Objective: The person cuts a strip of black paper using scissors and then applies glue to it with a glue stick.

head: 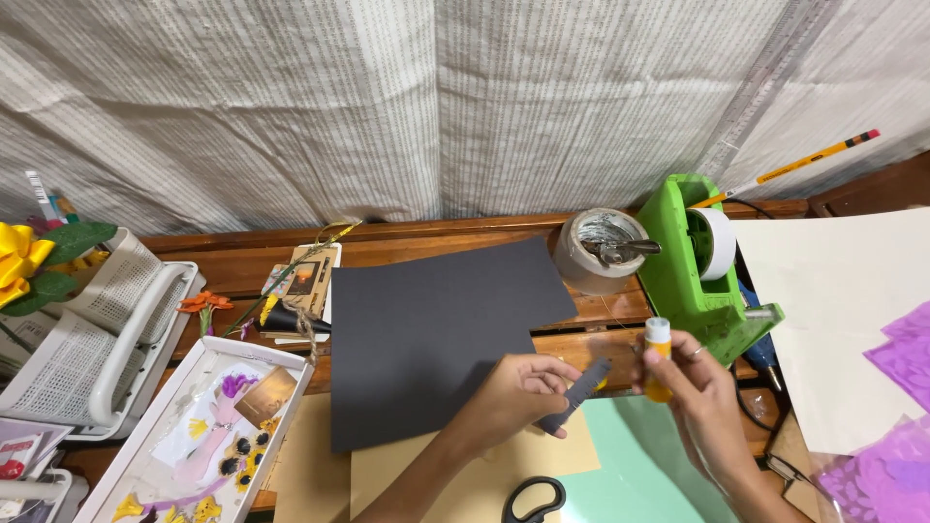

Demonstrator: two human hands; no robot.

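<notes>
My left hand (515,390) pinches a small dark grey paper strip (578,394) and holds it above the lower edge of a large dark grey paper sheet (426,324). To the right, my right hand (696,392) grips an orange glue stick (658,358) with a white cap, held upright close to the top end of the strip. The strip and the glue stick are a little apart. Under both hands lie a tan sheet (465,475) and a pale green sheet (639,465).
A green tape dispenser (702,261) and a tape roll with a metal clip (603,247) stand behind the hands. Black-handled scissors (535,501) lie at the bottom edge. White trays (194,436) with paper flowers sit left; cream paper (843,310) and purple sheets (896,416) right.
</notes>
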